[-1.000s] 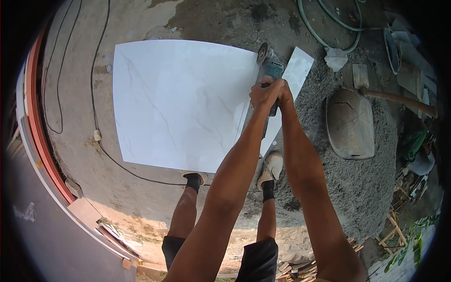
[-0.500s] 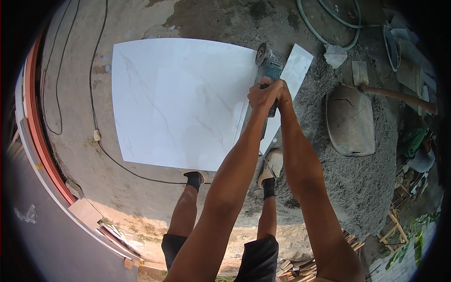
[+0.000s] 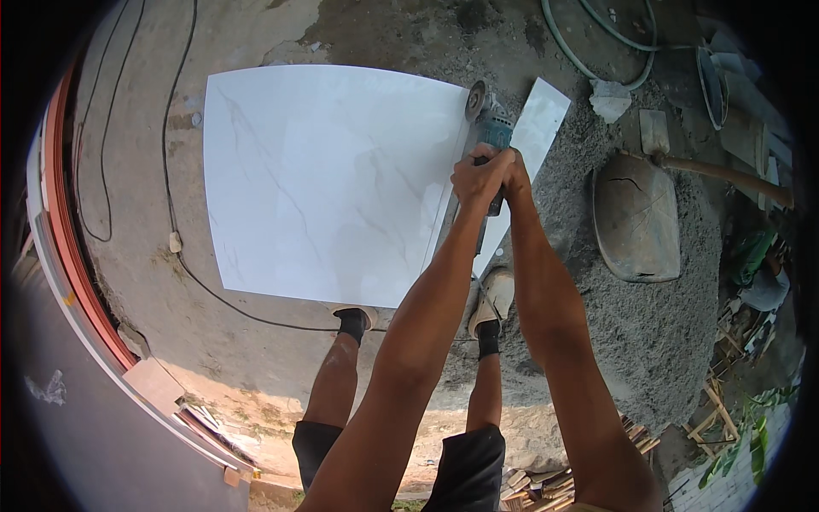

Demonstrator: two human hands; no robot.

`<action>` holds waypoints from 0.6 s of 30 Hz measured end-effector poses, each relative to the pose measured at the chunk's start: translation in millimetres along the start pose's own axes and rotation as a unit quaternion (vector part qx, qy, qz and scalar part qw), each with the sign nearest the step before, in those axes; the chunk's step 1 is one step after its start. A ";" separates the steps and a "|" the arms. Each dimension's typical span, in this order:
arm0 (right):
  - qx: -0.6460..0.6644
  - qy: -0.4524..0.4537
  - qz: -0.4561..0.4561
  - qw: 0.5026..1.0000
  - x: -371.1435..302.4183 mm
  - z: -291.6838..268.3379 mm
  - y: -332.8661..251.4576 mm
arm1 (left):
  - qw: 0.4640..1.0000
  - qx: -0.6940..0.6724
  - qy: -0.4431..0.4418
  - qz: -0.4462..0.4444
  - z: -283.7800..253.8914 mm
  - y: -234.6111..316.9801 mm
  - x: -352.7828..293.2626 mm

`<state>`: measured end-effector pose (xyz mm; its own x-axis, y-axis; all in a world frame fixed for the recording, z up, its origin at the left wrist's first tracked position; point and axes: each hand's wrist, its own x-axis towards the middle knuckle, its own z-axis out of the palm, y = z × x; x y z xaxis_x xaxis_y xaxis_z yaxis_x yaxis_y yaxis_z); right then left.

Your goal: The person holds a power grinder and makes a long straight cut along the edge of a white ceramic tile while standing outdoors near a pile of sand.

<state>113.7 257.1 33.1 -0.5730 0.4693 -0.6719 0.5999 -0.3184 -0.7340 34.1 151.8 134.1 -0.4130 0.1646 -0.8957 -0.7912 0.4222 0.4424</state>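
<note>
Head view shows a handheld angle grinder (image 3: pixel 496 132) at the top right corner of a large white slab (image 3: pixel 324 179) that lies flat on the concrete ground (image 3: pixel 256 328). The grinder has a blue-green housing, scuffed and dusty, with a dark rear body. Its round, dark grey disc (image 3: pixel 475 100) sits at the far end, tilted so that its face shows as a narrow oval beside the slab's edge; whether it touches the slab cannot be told.

The left hand (image 3: pixel 479 177) is wrapped around the grinder's body, back of the hand upward. The right hand (image 3: pixel 516 177) presses against it from the right, also curled about the tool, though partly hidden.

The slab is smooth and glossy, crossed by faint grey veins running diagonally, with a soft pale sheen and a thin line close along its right side. A narrow white strip (image 3: pixel 542 115) of similar finish lies to the right of the grinder, angled away from the slab at its far end.

A black cable (image 3: pixel 247 317) runs over the ground, past the person's shoes (image 3: pixel 503 290) near the slab's lower edge. Right of the strip spreads rough grey grit (image 3: pixel 614 341), with a worn shovel (image 3: pixel 636 226) resting on it.
</note>
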 end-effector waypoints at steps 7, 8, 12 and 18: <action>0.020 -0.005 -0.003 1.000 -5.2 2.9 3.1 | 1.000 0.013 0.016 -0.016 -0.7 -5.6 3.4; -0.010 -0.002 0.002 1.000 -7.5 5.9 0.9 | 1.000 0.015 0.018 -0.017 -3.0 -8.2 3.4; -0.017 0.014 0.008 1.000 -11.2 1.9 1.7 | 1.000 -0.014 0.006 0.002 -0.4 -8.6 -3.6; -0.012 -0.004 -0.018 1.000 -15.0 4.5 12.6 | 1.000 -0.007 0.019 0.002 -5.1 -12.9 -5.5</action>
<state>127.4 242.3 33.5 -0.5980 0.4741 -0.6462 0.5923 -0.2817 -0.7549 44.2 140.9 133.5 -0.4332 0.1331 -0.8914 -0.7949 0.4097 0.4475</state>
